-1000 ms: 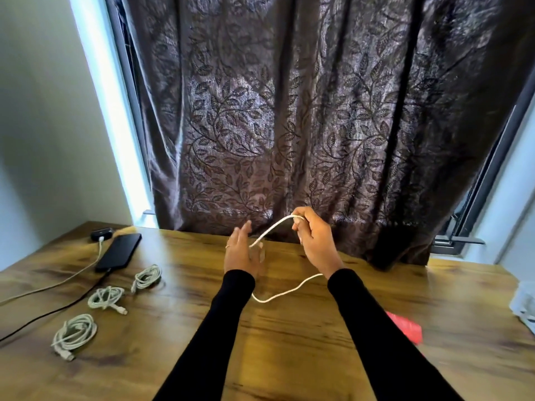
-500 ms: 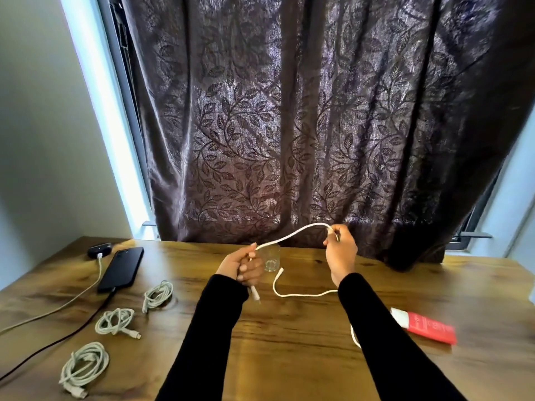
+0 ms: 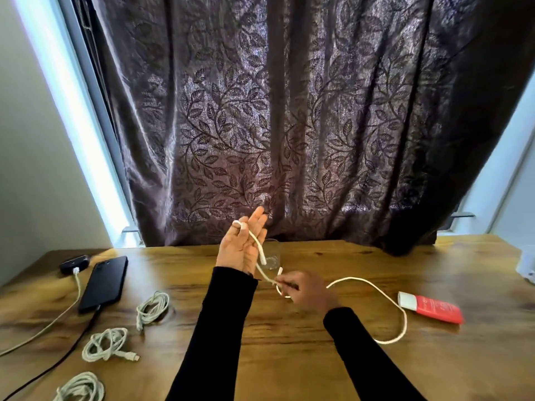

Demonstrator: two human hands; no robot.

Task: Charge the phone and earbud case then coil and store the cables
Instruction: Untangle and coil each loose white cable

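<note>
— White cable [image 3: 376, 287], where is it now?

— My left hand [image 3: 241, 246] is raised above the desk [image 3: 289, 357], fingers straight, palm to me; the cable loops over one finger and hangs down the palm. My right hand [image 3: 307, 290] pinches it lower down. The rest curves over the desk toward a red box [image 3: 431, 309].

— And the phone [image 3: 105, 282]?

— It lies flat at the left, a dark cable at its near end. Beside it is the black earbud case [image 3: 73, 264], with a white plug in it.

— Other cables?

— Three coiled cables [image 3: 152, 308] lie on the desk near the phone. A small glass [image 3: 273, 256] stands behind my hands.
</note>
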